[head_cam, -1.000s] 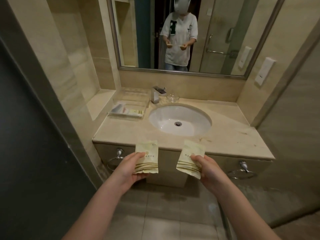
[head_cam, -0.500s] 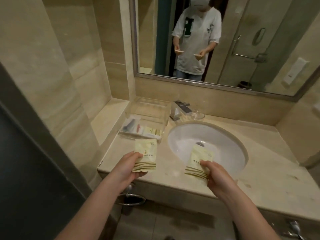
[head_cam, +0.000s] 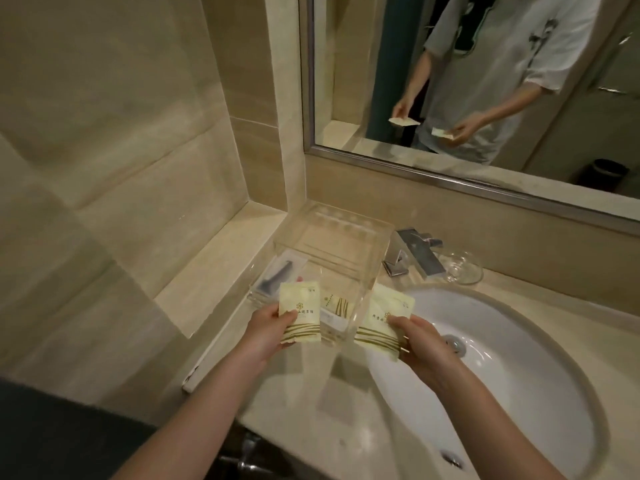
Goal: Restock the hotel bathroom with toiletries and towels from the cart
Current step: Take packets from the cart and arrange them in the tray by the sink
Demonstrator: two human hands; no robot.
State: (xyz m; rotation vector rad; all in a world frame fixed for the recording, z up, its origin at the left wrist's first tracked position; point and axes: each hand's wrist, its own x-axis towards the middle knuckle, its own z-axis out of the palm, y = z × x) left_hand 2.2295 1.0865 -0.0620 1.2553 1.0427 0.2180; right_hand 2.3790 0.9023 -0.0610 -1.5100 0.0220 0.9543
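Observation:
My left hand (head_cam: 268, 332) pinches a pale yellow toiletry packet (head_cam: 300, 310) with gold stripes by its lower left corner. My right hand (head_cam: 424, 342) grips a second matching packet (head_cam: 386, 315) at its lower right edge. Both packets hover just in front of a clear acrylic amenity tray (head_cam: 332, 244) on the counter, left of the sink. Inside the tray lie another striped packet (head_cam: 337, 304) and a wrapped dark item (head_cam: 277, 277).
A white oval sink (head_cam: 502, 358) fills the right of the beige counter (head_cam: 294, 403). Behind it stand a chrome faucet (head_cam: 417, 254) and a glass dish (head_cam: 462, 266). A mirror (head_cam: 485, 81) hangs above; a tiled ledge (head_cam: 221, 258) runs along the left wall.
I have stepped closer and leaned over the counter. Both hands have carried their packets forward, from the counter's front edge up to the acrylic tray.

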